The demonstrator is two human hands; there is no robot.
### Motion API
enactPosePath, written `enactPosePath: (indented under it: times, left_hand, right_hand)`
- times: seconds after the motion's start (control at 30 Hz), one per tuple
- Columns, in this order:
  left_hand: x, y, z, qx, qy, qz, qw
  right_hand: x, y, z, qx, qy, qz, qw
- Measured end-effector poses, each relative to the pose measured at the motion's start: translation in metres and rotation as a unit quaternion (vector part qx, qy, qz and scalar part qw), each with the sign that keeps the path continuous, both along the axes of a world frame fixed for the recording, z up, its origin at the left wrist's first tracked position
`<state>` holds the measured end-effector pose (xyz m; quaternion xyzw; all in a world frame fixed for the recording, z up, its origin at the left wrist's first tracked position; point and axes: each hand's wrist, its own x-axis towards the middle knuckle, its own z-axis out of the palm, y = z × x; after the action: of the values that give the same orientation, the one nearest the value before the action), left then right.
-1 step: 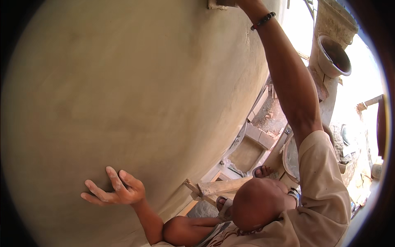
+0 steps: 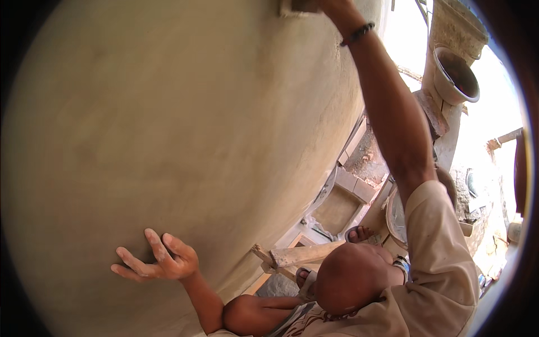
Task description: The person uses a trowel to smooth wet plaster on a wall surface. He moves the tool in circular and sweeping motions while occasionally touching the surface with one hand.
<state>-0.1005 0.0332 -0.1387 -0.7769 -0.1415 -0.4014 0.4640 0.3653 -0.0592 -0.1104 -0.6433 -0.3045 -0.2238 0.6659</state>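
Observation:
A smooth, grey-beige plastered wall [image 2: 168,123] fills the left and middle of the view. At the top edge my right hand [image 2: 335,5], mostly cut off by the frame, grips what looks like a plastering float [image 2: 288,8]. Just its pale lower corner and a darker part show, against the wall. My left hand [image 2: 163,258] is lower down in front of the wall, its fingers spread and bent, holding nothing. Pale dust coats its fingertips. Whether it touches the wall I cannot tell.
Below are my sandalled feet and a rough wooden plank [image 2: 306,254] beside the wall. Pale blocks [image 2: 353,185] and rubble lie further down. A bucket [image 2: 456,76] stands on a ledge at the upper right. A round basin [image 2: 397,219] is partly hidden behind my right arm.
My right hand and the float have shifted slightly left along the wall, and the right forearm has swung a little left with them. My left hand stays where it was.

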Motion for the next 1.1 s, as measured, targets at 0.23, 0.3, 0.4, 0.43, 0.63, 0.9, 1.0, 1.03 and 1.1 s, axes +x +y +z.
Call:
enactPosePath:
  times: [0.23,0.3,0.4,0.43,0.63,0.9,1.0,1.03,1.1]
  left_hand:
    - [0.004,-0.003,0.003,-0.001,-0.003,-0.001,1.000]
    - [0.003,-0.001,0.001,-0.006,-0.006,-0.002,1.000]
    - [-0.001,0.002,-0.001,-0.015,-0.006,-0.003,1.000]
    - [-0.003,0.002,0.000,-0.016,-0.006,-0.003,1.000]
    - [0.000,-0.002,-0.002,-0.022,-0.017,-0.002,1.000]
    - [-0.004,-0.002,-0.001,-0.030,-0.030,0.015,0.999]
    - [-0.005,-0.002,-0.004,-0.031,-0.028,0.005,0.999]
    - [-0.004,-0.002,-0.005,-0.032,-0.028,0.003,0.999]
    - [-0.002,-0.003,-0.005,-0.032,-0.029,0.002,0.999]
  right_hand:
    - [-0.202,0.002,-0.202,-0.109,-0.046,0.030,0.992]
    - [-0.197,-0.003,-0.209,-0.107,-0.030,0.031,0.993]
    - [-0.188,0.009,-0.174,-0.073,-0.060,0.017,0.995]
    - [-0.178,0.015,-0.142,-0.058,-0.105,0.002,0.993]
    - [-0.094,0.009,0.014,0.049,-0.117,-0.020,0.992]
    - [-0.186,0.009,-0.110,-0.092,-0.181,-0.014,0.979]
    - [-0.140,0.007,-0.077,-0.087,-0.214,-0.010,0.973]
    - [-0.123,0.006,-0.061,-0.082,-0.229,-0.011,0.970]
    - [-0.095,0.006,-0.018,-0.035,-0.232,0.001,0.972]
